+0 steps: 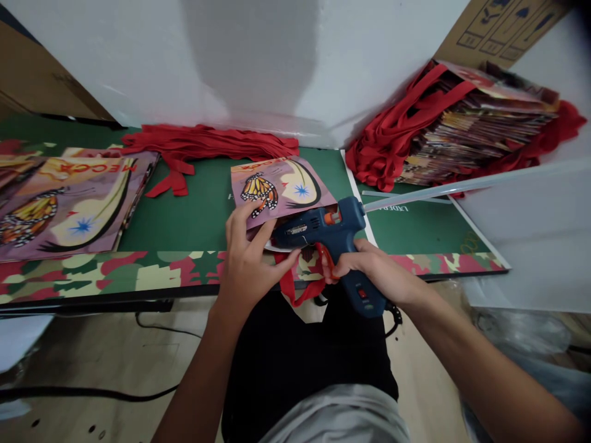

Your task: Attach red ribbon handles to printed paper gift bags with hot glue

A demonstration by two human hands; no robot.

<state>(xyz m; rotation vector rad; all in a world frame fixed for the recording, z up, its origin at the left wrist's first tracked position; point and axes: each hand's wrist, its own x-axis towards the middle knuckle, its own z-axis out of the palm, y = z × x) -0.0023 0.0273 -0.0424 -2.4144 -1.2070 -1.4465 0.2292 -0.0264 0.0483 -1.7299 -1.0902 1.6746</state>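
A blue glue gun (344,231) with an orange trigger is in my right hand (364,264), whose fingers wrap round its handle. A long clear glue stick (429,194) runs out of its back to the right. Its front end reaches into the opening of a purple printed bag (286,184) with a butterfly on it; the nozzle tip is hidden. My left hand (252,255) holds the bag's near edge open, fingers on the print and thumb below. A red strap (300,292) hangs from the bag over the table's front edge.
Printed bags (87,209) lie at the left of the green table (198,215). Red straps (207,141) lie along the back. A tall stack of bags (489,129) stands at the right, before a cardboard box (503,31).
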